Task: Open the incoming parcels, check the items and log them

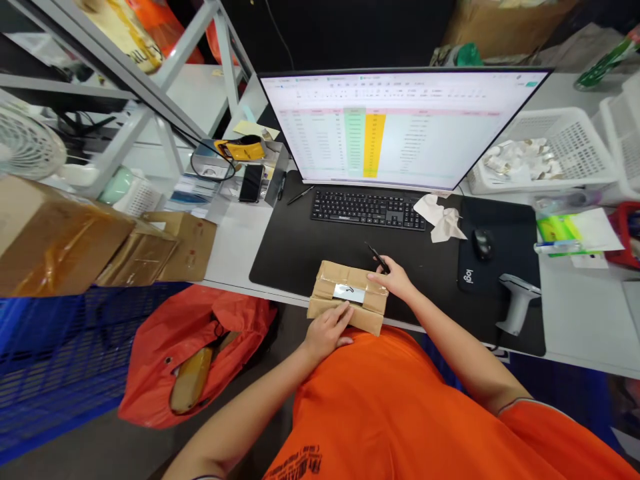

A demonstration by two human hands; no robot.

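Note:
A small taped cardboard box sits at the front edge of the desk, close against the orange shirt. A white label on it bears a short dark handwritten mark. My left hand grips the near side of the box, its fingers over the top by the label and its thumb below the edge. In my right hand is a black pen, tip pointing up and away from the box. That hand also touches the box's far right corner.
Behind the box are a keyboard and a monitor with a spreadsheet. To the right lie crumpled tissue, a mouse and a barcode scanner. Cardboard boxes and a red bag are at left.

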